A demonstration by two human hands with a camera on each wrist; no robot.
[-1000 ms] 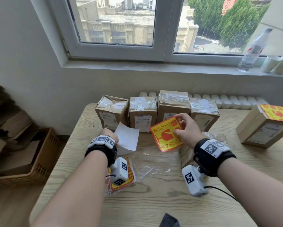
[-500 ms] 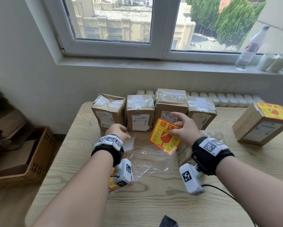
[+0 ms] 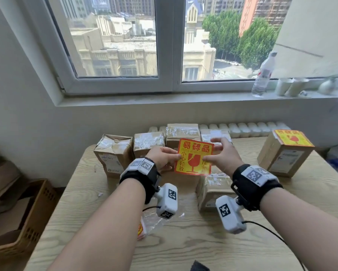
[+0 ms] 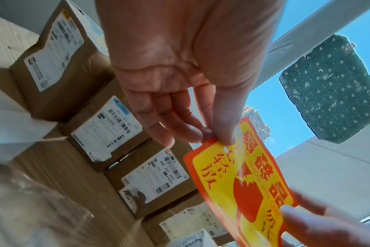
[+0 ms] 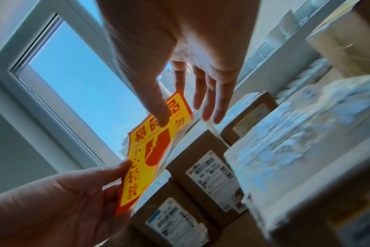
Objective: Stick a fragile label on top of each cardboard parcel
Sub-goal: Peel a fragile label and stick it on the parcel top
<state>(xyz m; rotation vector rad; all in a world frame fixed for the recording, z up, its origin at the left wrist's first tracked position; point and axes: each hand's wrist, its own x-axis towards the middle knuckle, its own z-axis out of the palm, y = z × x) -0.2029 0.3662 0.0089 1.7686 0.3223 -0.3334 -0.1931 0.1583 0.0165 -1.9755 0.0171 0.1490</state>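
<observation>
Fragile label (image 3: 193,157) held upright above the tabletop (image 3: 109,216), pinched at its edges by left hand (image 3: 162,157) and right hand (image 3: 223,155). One parcel (image 3: 285,153) at right labelled; row of parcels (image 3: 148,141) behind bare.

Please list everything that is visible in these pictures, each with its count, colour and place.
label: one in the hands, yellow and red, above the table
parcels: four brown in a row at the back; one near under the label; one at right, already labelled
label stack: yellow-red, in clear plastic, front left
table: one, light wood
bottle: one, clear, on the sill
cups: white, on the sill; count unclear
basket: one, brown, on the floor at left
left hand: pinches the label's left edge
right hand: pinches its right edge
</observation>
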